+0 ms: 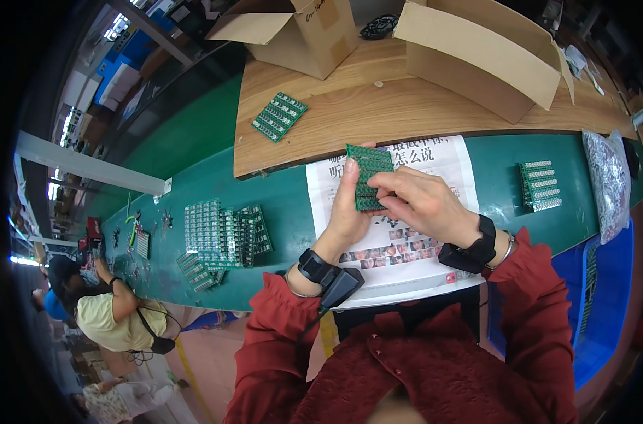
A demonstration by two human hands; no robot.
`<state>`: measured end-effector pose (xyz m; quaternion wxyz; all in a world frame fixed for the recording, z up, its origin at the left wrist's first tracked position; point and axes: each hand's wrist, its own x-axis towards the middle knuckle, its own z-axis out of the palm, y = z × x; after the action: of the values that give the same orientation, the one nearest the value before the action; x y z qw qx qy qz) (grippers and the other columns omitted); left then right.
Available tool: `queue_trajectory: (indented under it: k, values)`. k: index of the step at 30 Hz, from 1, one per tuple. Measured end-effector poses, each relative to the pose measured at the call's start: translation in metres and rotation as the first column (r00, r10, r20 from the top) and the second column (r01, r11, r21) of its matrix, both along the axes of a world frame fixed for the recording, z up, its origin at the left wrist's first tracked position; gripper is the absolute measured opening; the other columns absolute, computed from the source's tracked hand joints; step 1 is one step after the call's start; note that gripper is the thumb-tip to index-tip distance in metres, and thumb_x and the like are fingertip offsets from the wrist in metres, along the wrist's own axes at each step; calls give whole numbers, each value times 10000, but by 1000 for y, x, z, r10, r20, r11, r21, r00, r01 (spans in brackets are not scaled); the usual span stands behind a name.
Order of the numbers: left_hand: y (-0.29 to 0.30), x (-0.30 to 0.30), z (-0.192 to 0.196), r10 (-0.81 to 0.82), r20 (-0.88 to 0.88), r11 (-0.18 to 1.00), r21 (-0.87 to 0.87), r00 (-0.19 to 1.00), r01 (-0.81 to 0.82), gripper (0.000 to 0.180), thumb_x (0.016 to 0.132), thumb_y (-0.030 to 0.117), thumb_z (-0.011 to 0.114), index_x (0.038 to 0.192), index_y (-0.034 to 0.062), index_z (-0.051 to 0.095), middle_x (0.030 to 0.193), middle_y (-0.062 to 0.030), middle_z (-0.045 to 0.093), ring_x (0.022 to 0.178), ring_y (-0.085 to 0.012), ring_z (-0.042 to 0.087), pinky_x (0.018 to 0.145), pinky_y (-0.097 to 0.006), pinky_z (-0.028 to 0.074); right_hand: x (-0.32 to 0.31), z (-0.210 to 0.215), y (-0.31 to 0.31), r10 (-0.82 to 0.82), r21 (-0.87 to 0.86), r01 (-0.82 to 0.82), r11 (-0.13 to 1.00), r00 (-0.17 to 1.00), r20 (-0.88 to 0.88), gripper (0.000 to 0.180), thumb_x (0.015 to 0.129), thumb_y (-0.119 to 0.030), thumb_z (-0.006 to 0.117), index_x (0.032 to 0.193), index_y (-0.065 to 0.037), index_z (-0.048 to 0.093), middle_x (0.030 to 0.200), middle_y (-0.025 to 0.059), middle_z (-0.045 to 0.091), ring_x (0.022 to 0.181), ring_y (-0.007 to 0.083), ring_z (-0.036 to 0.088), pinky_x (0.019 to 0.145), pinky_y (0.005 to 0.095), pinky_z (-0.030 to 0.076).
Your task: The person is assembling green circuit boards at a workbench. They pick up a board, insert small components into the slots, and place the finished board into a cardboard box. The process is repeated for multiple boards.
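Observation:
My left hand (347, 218) grips a green circuit board panel (369, 168) by its left side, thumb along the edge and fingers behind it. The panel is tilted up above a newspaper sheet (457, 177). Against the panel's right part, my right hand (429, 203) has its fingers curled and pinched together. Whatever sits between those fingertips is too small or hidden to make out. Small dark bits (388, 218) lie on the paper just below the hands.
Stacked circuit board panels (212, 226) stand to my left; another panel (540, 186) lies at right beside a silvery bag (607, 184). One panel (279, 116) rests on the raised wooden shelf (335, 106) with two cardboard boxes (470, 63). A blue bin (611, 304) stands lower right. A co-worker (113, 311) sits far left.

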<state>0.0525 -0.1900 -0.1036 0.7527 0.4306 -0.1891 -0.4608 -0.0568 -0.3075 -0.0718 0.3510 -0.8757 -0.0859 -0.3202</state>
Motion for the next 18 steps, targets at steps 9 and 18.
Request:
queue_trajectory:
  k: [9, 18]
  values:
    - [-1, -1, -4, 15, 136, 1000, -5, 991, -15, 558, 960, 518, 355, 1360, 130, 376, 1133, -78, 561, 999, -166, 570, 820, -307, 501, -1, 10, 0, -7, -293, -11, 956, 998, -63, 371, 762, -21, 659, 1119, -77, 575, 867, 75, 601, 757, 234, 620, 607, 333, 532]
    - [-2, 0, -7, 17, 130, 1000, -24, 991, -14, 572, 962, 519, 359, 1366, 114, 366, 1134, -80, 555, 1007, -165, 560, 825, -302, 491, -4, 18, 1, -10, -215, -26, 976, 986, -166, 387, 755, 9, 642, 1129, -70, 579, 841, 75, 594, 765, 243, 620, 625, 337, 526]
